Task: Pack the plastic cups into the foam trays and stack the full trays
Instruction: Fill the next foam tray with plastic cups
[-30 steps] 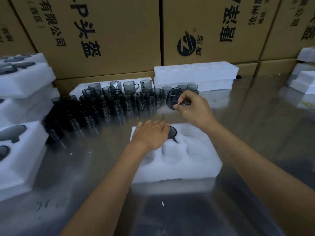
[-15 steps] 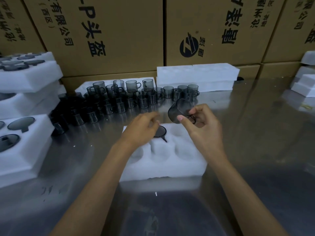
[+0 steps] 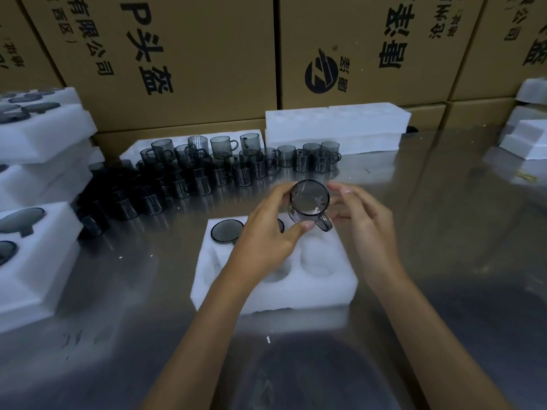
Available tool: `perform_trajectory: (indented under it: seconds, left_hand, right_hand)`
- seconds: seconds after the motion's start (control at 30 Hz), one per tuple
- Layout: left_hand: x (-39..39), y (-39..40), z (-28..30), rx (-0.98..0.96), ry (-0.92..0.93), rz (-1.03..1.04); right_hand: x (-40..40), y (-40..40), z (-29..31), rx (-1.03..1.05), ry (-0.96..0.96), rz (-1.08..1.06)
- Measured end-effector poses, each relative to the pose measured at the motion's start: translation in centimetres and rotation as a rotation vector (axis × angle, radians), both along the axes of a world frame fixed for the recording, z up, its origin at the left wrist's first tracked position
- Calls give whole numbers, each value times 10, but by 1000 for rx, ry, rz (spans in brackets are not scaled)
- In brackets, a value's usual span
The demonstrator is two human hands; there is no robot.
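Observation:
A clear grey plastic cup (image 3: 309, 201) with a handle hangs tilted above the white foam tray (image 3: 296, 291), its mouth facing me. My left hand (image 3: 266, 235) grips it, thumb under the base and fingers round the far side. Just to the cup's right, my right hand (image 3: 359, 220) has relaxed fingers; whether they touch the cup is unclear. One cup (image 3: 226, 230) sits in the tray's back-left pocket. A second seated cup (image 3: 280, 226) is mostly hidden behind my left hand. The front pockets hold nothing.
Many loose cups (image 3: 207, 170) crowd the steel table behind the tray. Stacked foam trays with cups (image 3: 35, 261) stand at the left. Empty foam trays (image 3: 337, 125) lie at the back and more foam pieces (image 3: 527, 137) at the right. Cardboard boxes (image 3: 192, 54) wall the rear.
My right hand brought the cup from the loose pile toward me over the tray. My left hand lifted off the tray and took hold of the cup; the right hand's fingers loosened.

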State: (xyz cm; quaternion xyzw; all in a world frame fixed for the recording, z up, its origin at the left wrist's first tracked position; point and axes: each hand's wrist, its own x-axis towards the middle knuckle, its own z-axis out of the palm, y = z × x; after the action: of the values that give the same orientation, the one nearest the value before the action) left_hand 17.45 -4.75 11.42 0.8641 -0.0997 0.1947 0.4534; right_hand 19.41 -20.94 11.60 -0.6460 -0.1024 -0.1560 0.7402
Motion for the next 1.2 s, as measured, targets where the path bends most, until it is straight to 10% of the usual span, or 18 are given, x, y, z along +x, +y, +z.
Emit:
perform_trajectory:
  seconds: [0.53, 1.2]
  left_hand:
    - [-3, -2, -9, 363, 187, 55]
    - [-14, -4, -1, 381, -47, 195]
  right_hand:
    - [15, -9, -16, -231, 53, 14]
    - [17, -18, -16, -589, -24, 89]
